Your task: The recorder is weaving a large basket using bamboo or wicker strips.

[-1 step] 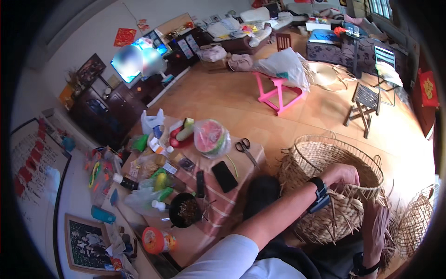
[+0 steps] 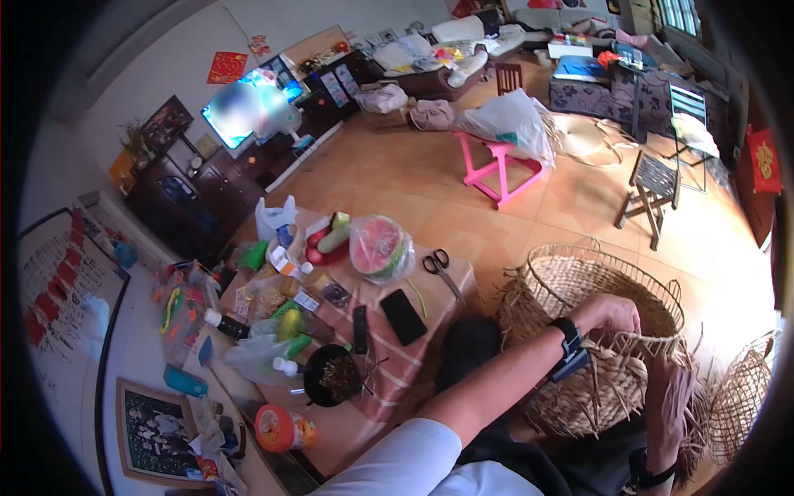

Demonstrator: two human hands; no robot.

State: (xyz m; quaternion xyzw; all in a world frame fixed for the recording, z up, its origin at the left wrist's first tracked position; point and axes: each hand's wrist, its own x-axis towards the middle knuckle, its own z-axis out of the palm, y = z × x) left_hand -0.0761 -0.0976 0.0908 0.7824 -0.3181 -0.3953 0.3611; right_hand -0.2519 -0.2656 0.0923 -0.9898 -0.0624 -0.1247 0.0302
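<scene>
Beside the table (image 2: 409,360), the woven basket (image 2: 587,405) opens upward, mouth (image 2: 571,291) looking widest sideways.

The one view looks from the person's head, through the left of two fisheye cameras worn there, facing forward and down over the pale sleeve (image 2: 397,455), with the hands (image 2: 610,314) and the woven basket (image 2: 579,405) close by at lower right. The surface (image 2: 401,351) also lies near, toward the lower left, while the tiled floor (image 2: 389,174) runs back to a patterned sofa (image 2: 575,97) far off near the top. A round black rim closes the view, and toward it the television (image 2: 248,116) leans and the wall board (image 2: 66,306) bows.
</scene>
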